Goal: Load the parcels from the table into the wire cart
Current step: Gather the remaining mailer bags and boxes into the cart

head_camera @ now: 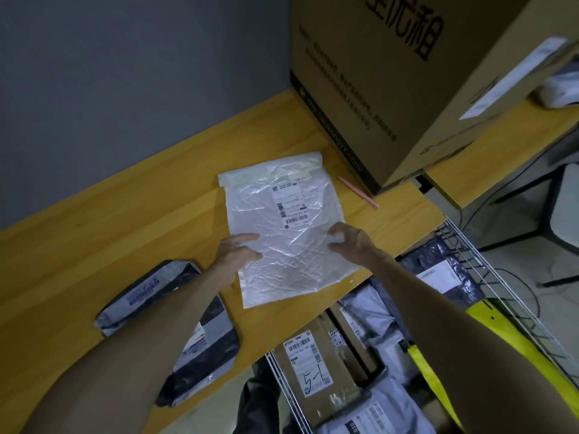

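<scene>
A flat white plastic mailer (pixel 283 227) with a shipping label lies on the wooden table (pixel 131 214), its near corner over the table's front edge. My left hand (pixel 239 250) holds its left edge, thumb on top. My right hand (pixel 352 241) pinches its right edge with curled fingers. Two grey-black poly parcels (pixel 150 296) (pixel 203 349) lie on the table at the near left, under my left forearm. The wire cart (pixel 488 277) stands below the table's front edge at the right and holds several parcels, among them a brown box (pixel 313 364) marked 5-1.
A large cardboard box (pixel 391 83) stands at the table's back right, a pink pen (pixel 358 192) beside it. A yellow strap (pixel 507 336) runs across the cart. A second tabletop with a white parcel (pixel 560 89) is at far right; chair legs and cables sit on the floor.
</scene>
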